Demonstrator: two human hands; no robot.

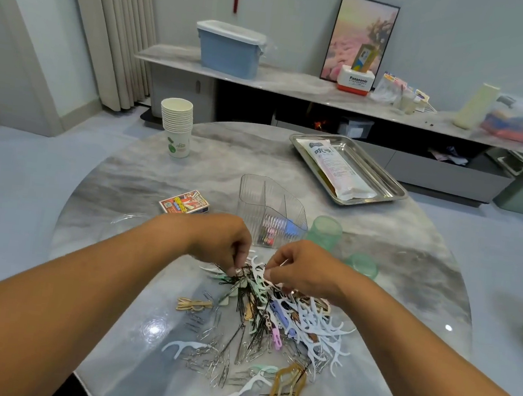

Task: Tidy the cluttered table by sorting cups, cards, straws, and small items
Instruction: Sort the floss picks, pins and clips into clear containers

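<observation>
Your two hands meet over the far edge of the pile of small items (pixel 269 321), which lies at the lower centre of the frame on the marbled surface (pixel 132 184). Your left hand (pixel 220 242) has its fingers curled down into a clump of black hairpins (pixel 238 284); your right hand (pixel 304 268) pinches a white floss pick (pixel 263 272) between thumb and forefinger.

Everything here looks featherlight, but the pieces tangle. The hairpins are thin, springy wire and will likely drag neighbours along, so take a bundle near its middle and lift slowly. The floss picks seem stiff plastic with a fragile thread (hold the handle, not the bow). The paper clips (pixel 214 357) toward the lower left sit flat and may slip on the glossy top; slide them to an edge or pinch from the sides.

The clear organizer (pixel 268 208) stands just beyond your hands, mid-frame.
</observation>
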